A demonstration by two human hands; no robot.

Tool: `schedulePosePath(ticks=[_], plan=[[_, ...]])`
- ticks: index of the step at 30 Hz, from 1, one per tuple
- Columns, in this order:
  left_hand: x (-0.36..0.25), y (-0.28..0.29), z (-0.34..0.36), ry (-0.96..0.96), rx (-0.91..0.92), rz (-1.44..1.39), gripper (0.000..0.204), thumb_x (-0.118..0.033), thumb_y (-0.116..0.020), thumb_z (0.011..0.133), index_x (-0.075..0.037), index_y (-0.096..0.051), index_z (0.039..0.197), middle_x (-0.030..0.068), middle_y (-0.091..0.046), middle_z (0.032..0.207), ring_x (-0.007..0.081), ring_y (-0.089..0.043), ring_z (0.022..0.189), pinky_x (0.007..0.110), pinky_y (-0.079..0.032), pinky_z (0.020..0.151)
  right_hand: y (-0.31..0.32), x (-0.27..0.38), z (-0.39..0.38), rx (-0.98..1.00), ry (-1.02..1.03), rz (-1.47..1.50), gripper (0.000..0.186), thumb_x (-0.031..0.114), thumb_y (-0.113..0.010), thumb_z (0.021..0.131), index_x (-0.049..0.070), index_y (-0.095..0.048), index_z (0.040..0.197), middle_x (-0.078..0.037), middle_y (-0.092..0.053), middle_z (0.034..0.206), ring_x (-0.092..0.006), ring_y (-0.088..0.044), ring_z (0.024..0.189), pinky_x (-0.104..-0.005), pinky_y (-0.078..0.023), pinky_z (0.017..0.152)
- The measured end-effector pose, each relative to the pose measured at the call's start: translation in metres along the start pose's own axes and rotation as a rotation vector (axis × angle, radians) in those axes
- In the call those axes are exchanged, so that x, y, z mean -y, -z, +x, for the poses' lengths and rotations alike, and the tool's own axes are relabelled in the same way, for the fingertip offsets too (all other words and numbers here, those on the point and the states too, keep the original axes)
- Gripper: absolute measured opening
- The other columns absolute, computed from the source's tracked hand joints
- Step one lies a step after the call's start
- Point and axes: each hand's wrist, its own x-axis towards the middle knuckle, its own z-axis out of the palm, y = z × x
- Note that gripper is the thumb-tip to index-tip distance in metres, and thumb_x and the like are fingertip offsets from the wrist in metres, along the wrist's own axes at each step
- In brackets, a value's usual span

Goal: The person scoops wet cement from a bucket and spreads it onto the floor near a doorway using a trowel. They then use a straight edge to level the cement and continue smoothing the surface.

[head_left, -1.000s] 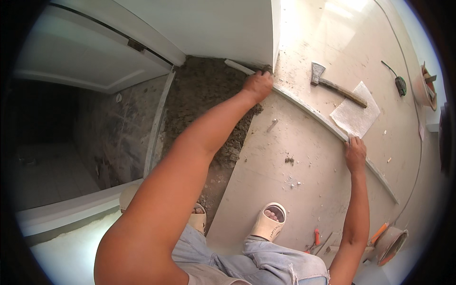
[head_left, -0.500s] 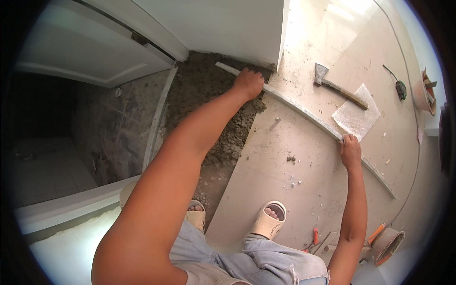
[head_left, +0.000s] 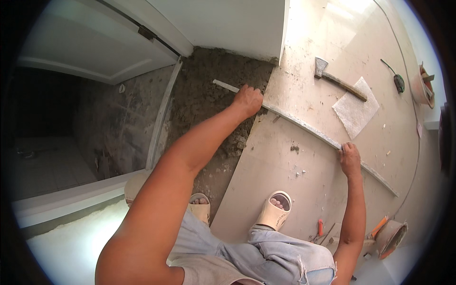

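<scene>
A long, narrow straightedge bar (head_left: 304, 125), pale and smeared, lies slantwise from the dark mortar bed (head_left: 204, 80) onto the beige tiled floor (head_left: 266, 161). My left hand (head_left: 248, 100) is closed round it where the mortar meets the tile edge. Farther right, my right hand (head_left: 350, 159) grips the same bar, whose end sticks out beyond the fingers. The bar's left end rests over the mortar, which looks smoother behind it and lumpy in front, partly hidden by my left forearm.
A hatchet (head_left: 339, 81) lies partly on a white textured sheet (head_left: 357, 107). Beyond are a tape measure (head_left: 398, 82) and a bucket (head_left: 422, 88). Another bucket (head_left: 393, 239) and an orange-handled tool (head_left: 379, 225) lie at lower right. White door frames border the mortar; crumbs (head_left: 295, 148) dot the tile.
Both hands have drawn the bar slightly toward me, its left end moving most. The mortar behind it appears flatter than before. My view has shifted a little.
</scene>
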Motion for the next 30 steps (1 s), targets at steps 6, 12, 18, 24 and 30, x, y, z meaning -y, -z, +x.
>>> schedulePosePath(ticks=[6,12,18,24,30], plan=[[-0.009,0.004,-0.029,-0.033,0.106,-0.029,0.013,-0.017,-0.058,0.086,-0.009,-0.067,0.085,0.0092,-0.065,0.092,0.0278,-0.064,0.091,0.042,-0.046,0.085,0.000,0.006,-0.019,0.026,0.003,0.007,0.014,0.010,-0.066,0.084,0.001,-0.059,0.091,-0.016,-0.060,0.097,-0.0348,-0.057,0.096,-0.0450,-0.047,0.084],[-0.031,-0.005,-0.095,-0.039,0.056,-0.035,0.008,-0.015,-0.060,0.083,-0.009,-0.064,0.083,0.0094,-0.063,0.086,0.0275,-0.063,0.085,0.041,-0.045,0.081,-0.005,0.011,-0.040,0.048,0.047,-0.015,0.016,0.011,-0.067,0.083,0.002,-0.061,0.094,-0.015,-0.060,0.099,-0.0346,-0.056,0.098,-0.0453,-0.047,0.085],[-0.041,-0.002,-0.115,-0.061,-0.059,0.015,0.007,-0.013,-0.058,0.079,-0.010,-0.063,0.080,0.0088,-0.061,0.083,0.0264,-0.061,0.081,0.041,-0.044,0.082,-0.007,0.019,-0.081,0.021,0.015,-0.004,0.020,0.009,-0.066,0.082,0.001,-0.061,0.101,-0.018,-0.060,0.104,-0.0357,-0.057,0.102,-0.0449,-0.047,0.087],[-0.065,0.004,-0.076,0.034,-0.258,-0.030,0.006,-0.011,-0.058,0.078,-0.010,-0.064,0.079,0.0079,-0.060,0.083,0.0253,-0.060,0.086,0.040,-0.042,0.086,-0.012,-0.018,-0.109,-0.023,-0.164,-0.063,0.024,0.009,-0.063,0.088,-0.002,-0.058,0.108,-0.019,-0.058,0.112,-0.0394,-0.056,0.106,-0.0462,-0.046,0.092],[-0.130,0.017,-0.137,-0.006,-0.164,-0.110,0.007,-0.011,-0.058,0.077,-0.008,-0.063,0.081,0.0087,-0.057,0.083,0.0260,-0.056,0.084,0.043,-0.039,0.088,0.003,-0.042,-0.151,0.033,-0.183,-0.075,0.025,0.006,-0.061,0.088,-0.002,-0.057,0.112,-0.021,-0.057,0.116,-0.0405,-0.053,0.112,-0.0456,-0.044,0.096]])
